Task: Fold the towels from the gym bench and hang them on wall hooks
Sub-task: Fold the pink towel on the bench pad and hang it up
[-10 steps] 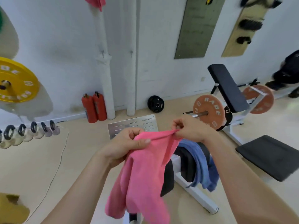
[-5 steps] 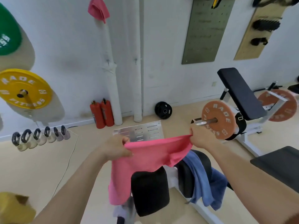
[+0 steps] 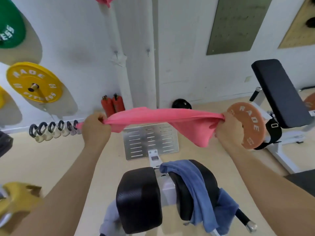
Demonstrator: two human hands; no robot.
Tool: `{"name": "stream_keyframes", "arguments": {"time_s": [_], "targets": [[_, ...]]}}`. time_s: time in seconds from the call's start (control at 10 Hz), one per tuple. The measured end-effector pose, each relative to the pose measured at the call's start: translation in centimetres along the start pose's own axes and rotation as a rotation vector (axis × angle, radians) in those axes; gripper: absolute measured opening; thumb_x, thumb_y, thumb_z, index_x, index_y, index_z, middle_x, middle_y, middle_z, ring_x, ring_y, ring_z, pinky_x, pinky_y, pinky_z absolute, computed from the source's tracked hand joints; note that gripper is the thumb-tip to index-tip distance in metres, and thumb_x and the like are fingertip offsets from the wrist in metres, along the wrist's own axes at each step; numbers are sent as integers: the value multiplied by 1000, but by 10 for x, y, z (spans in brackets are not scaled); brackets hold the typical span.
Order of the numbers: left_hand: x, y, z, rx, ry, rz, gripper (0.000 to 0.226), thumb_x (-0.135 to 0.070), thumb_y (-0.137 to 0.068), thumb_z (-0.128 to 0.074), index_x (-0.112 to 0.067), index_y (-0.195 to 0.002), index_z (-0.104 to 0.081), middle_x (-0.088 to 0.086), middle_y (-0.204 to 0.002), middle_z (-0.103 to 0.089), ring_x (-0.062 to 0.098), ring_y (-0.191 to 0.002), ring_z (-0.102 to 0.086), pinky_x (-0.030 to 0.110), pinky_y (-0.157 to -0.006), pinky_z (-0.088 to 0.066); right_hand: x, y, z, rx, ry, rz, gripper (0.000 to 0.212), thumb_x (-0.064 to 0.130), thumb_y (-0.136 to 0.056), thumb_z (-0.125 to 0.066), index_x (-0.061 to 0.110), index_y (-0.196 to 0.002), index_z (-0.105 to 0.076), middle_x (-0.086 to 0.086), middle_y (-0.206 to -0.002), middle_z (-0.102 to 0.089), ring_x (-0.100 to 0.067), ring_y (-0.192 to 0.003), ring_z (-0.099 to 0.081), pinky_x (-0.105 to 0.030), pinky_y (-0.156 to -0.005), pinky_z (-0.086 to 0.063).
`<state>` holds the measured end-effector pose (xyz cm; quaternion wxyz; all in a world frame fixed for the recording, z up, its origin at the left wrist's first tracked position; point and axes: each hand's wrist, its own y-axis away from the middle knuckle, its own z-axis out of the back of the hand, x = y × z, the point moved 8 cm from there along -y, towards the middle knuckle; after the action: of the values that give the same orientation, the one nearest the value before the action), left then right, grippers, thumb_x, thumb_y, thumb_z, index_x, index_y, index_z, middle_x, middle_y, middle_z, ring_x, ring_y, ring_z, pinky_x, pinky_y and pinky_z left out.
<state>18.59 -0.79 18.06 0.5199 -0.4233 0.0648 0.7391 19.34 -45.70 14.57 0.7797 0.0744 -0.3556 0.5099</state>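
Although nearest the camera, untouched: blue towel (image 3: 196, 189), draped over the right of two black roller pads (image 3: 211, 181) and hanging down its right side. Beside the left pad, low at the frame edge, a pale cloth (image 3: 109, 217), blurred. Farther out, both arms stretched forward and wide apart. Left hand (image 3: 96, 129) fisted round one end of the pink towel (image 3: 158, 116), right hand (image 3: 225, 128) clenched round the other end. Pulled into a taut, bunched band between the two, in the air above a slotted metal footplate (image 3: 150, 140), with a loose flap sagging near the right hand. Behind, on the floor by the white wall: row of kettlebells (image 3: 52, 130), two red fire extinguishers (image 3: 112, 103). High on that wall, at the top edge, another pink cloth (image 3: 102, 0).
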Motion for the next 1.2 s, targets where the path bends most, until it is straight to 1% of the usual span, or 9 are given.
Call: {"name": "stream_keyframes", "arguments": {"time_s": [0.1, 0.3, 0.5, 0.6, 0.7, 0.8, 1.0, 1.1, 1.2], "targets": [[51, 62, -77, 396, -156, 47, 29, 7, -70, -53, -19, -59, -47, 0, -63, -49, 28, -71, -50, 29, -58, -32, -54, 53, -71, 379, -41, -164, 26, 9, -87, -46, 16, -108, -58, -6, -83, -66, -30, -77, -67, -43, -72, -58], [147, 182, -157, 940, -418, 228, 14, -3, -72, -47, -12, -61, -47, 3, -65, -50, 21, -66, -49, 28, -58, -37, -145, 136, -131, 608, 58, -412, 33, 10, -91, -42, 36, -112, -48, 10, -75, -55, -8, -62, -55, -19, -58, -45], [188, 193, -164, 818, -296, 467, 27, -15, -89, -48, -12, -65, -58, 3, -65, -55, 22, -67, -53, 28, -61, -35, -189, 161, -150, 492, -170, -905, 19, 11, -92, -44, 6, -95, -63, -13, -62, -61, -26, -49, -55, -32, -53, -46], [199, 183, -149, 588, -331, 479, 26, -3, -83, -48, -12, -92, -70, 6, -91, -67, 30, -91, -62, 27, -70, -41, -174, 161, -158, 400, -357, -936, 14, 10, -94, -42, 11, -95, -55, -11, -68, -60, -24, -53, -57, -31, -56, -47], [217, 178, -131, 447, -333, 560, 36, 1, -78, -44, -17, -92, -72, 15, -97, -65, 36, -85, -61, 31, -68, -48, -177, 162, -151, 313, -374, -990, 12, 13, -95, -42, 9, -95, -52, -9, -66, -54, -22, -50, -50, -27, -49, -41], [231, 183, -125, 419, -277, 680, 34, -2, -80, -45, -20, -96, -68, 13, -101, -61, 33, -84, -58, 34, -71, -48, -190, 175, -148, 210, -453, -1209, 24, 17, -97, -36, 12, -83, -55, -7, -67, -53, -22, -51, -47, -29, -47, -37], [242, 184, -131, 500, -282, 749, 19, -18, -90, -49, -12, -99, -64, 6, -95, -62, 27, -85, -51, 30, -74, -38, -184, 181, -153, 184, -610, -1287, 22, 16, -96, -36, 8, -86, -54, -10, -72, -56, -22, -54, -51, -28, -51, -39], [253, 189, -134, 554, -287, 819, 20, -21, -89, -51, -3, -87, -60, 19, -87, -64, 32, -75, -51, 31, -68, -38, -179, 185, -155, 67, -798, -1376, 25, 15, -99, -37, 13, -78, -50, -10, -99, -57, -22, -74, -56, -33, -69, -49], [263, 198, -138, 606, -223, 926, 38, -29, -90, -49, 6, -101, -58, 18, -82, -59, 32, -75, -52, 36, -69, -41, -170, 187, -156, 39, -893, -1388, 21, 12, -100, -37, 10, -88, -53, -8, -108, -57, -22, -77, -57, -35, -79, -52]]}}
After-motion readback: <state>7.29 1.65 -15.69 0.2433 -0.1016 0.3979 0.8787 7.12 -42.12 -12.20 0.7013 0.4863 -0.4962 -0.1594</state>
